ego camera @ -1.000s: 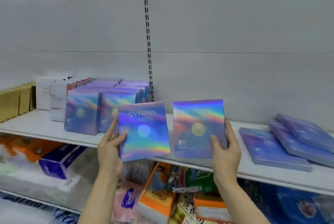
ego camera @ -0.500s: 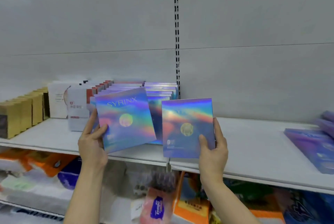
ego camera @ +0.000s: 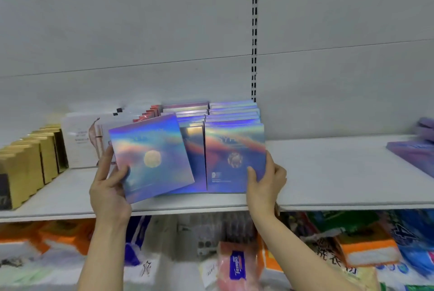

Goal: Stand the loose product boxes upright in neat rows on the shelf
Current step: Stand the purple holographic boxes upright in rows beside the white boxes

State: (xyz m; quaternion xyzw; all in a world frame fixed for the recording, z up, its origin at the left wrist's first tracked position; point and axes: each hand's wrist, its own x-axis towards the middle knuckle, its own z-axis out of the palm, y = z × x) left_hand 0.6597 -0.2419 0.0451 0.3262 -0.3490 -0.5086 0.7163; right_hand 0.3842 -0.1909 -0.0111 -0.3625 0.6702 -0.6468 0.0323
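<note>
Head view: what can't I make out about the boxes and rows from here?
- Left row's front box: mostly hidden behind the tilted box the left hand holds.
- Flat purple boxes: cut off by the right edge.
- Right-hand box: small print blurred; right hand covers its corner.

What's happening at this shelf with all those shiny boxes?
A person is stocking a shop shelf. The left hand holds a tilted holographic box, while the right hand holds another box upright at the front of the standing rows. More purple boxes lie flat at the far right, not yet stood up.
</note>
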